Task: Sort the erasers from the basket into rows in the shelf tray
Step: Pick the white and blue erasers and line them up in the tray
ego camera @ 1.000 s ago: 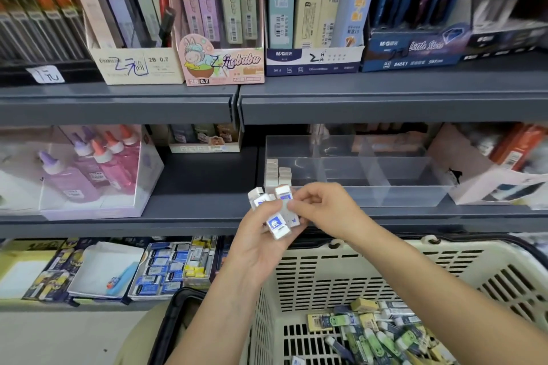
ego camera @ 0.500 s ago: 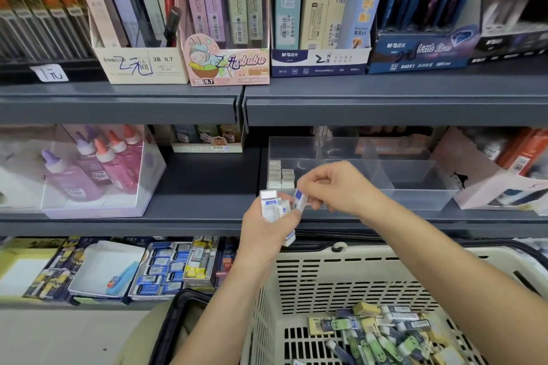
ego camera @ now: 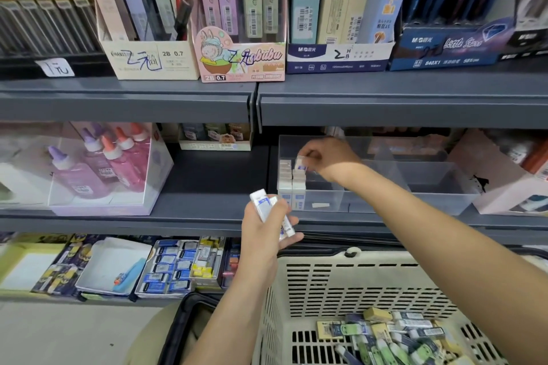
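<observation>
At the far left of the middle shelf (ego camera: 207, 181) stands a clear box of glue bottles (ego camera: 98, 163). My left hand (ego camera: 267, 231) hovers in front of the shelf's edge, fingers curled around a bundle of erasers (ego camera: 264, 207), white with blue print, their ends poking up past my thumb. Just right of it, two short rows of erasers (ego camera: 292, 178) stand in the left compartment of the clear shelf tray (ego camera: 430, 190). My right hand (ego camera: 329, 157) reaches over the tray wall, fingertips pinching a single eraser (ego camera: 302, 163) just above the right-hand row. Lower right, the beige basket (ego camera: 341, 284) holds a loose heap of erasers (ego camera: 400, 338).
</observation>
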The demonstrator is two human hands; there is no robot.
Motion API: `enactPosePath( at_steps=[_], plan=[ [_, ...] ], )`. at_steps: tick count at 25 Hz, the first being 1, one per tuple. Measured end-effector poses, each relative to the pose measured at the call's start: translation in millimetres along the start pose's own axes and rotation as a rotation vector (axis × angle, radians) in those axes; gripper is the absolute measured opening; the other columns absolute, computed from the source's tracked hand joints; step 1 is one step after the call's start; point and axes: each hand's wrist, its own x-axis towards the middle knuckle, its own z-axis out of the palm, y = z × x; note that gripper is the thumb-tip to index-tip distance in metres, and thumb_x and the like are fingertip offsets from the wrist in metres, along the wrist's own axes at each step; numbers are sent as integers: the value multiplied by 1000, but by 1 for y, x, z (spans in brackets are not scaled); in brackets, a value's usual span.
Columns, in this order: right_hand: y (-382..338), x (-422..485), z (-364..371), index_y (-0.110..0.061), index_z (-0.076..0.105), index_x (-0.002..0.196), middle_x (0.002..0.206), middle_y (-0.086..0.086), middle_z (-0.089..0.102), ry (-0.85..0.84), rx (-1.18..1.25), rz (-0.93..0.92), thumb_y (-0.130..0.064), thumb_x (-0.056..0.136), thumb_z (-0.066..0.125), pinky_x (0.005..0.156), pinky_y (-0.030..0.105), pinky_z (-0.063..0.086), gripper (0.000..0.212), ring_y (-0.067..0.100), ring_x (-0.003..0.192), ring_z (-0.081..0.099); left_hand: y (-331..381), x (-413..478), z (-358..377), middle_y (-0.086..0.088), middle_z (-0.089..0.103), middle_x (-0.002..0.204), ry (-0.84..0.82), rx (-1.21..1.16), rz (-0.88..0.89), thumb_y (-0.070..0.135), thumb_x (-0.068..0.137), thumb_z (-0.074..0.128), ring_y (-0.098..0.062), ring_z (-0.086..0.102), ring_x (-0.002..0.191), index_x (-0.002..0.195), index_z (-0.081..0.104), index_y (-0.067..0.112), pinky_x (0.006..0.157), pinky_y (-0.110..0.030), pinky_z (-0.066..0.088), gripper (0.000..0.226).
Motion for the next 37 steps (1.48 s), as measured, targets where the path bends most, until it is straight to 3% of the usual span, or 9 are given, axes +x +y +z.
enactPosePath(
  at_steps=[4,8,11,14,19,24,27,31,37],
  plan=[
    [1,2,13,-17,65,108,113,1,66,-89,-52,13,-13,95,44,78,22,38,25,18,97,59,-3,1,-1,-3,68,86,-19,-31,-6,8,92,44,-10,68,70,101,52,18,49,-23,50,15],
    [0,-7,1,-18,61,118,119,0,64,-69,-38,12,-18,95,45,86,21,38,27,21,109,58,-4,1,-2,-2,73,92,-110,-31,-4,12,94,51,-12,69,79,105,56,15,54,-22,51,13],
    [-7,-29,-9,-23,67,97,85,-9,67,18,91,-38,-28,91,54,74,18,43,15,11,88,64,-3,1,-2,-1,73,97,-180,-10,3,15,93,54,-11,69,84,109,57,13,57,-21,51,17],
    [-19,-58,-12,-26,67,72,56,-11,63,-121,232,-103,-47,83,59,52,12,45,25,-3,51,58,-4,1,-1,0,72,88,-191,18,8,16,90,59,-9,67,76,105,58,14,59,-21,51,16],
    [-15,-69,-17,-19,68,82,60,-7,67,-175,446,-46,-18,90,57,48,13,45,14,1,53,62,-3,-1,-1,-13,70,92,-170,-69,-5,11,91,56,-16,65,75,107,56,8,53,-21,48,16],
    [-9,-72,-16,-24,63,88,69,-5,70,-153,561,-1,-16,88,61,48,13,46,9,3,59,65,-4,-1,-1,-11,71,90,-178,-46,1,8,91,56,-17,66,74,103,57,10,50,-21,46,12],
    [-4,-83,-9,-35,59,92,95,-13,59,8,246,-167,-25,80,69,62,12,45,19,2,72,60,-4,0,-1,-7,68,81,-160,-69,16,6,90,57,-13,61,67,101,58,10,48,-20,44,12],
    [2,-94,-4,-27,59,122,119,-6,52,73,-169,-476,-27,86,62,87,31,41,36,16,100,48,-7,1,1,-2,63,75,-155,31,76,5,88,60,-10,54,62,100,58,13,48,-21,40,15],
    [-1,-82,-14,-26,69,101,96,-7,64,-13,-258,-450,-36,85,62,85,32,42,20,16,91,52,-4,-1,2,-5,64,82,-106,-12,90,13,89,61,-12,58,67,98,56,12,49,-21,42,10]
  ],
)
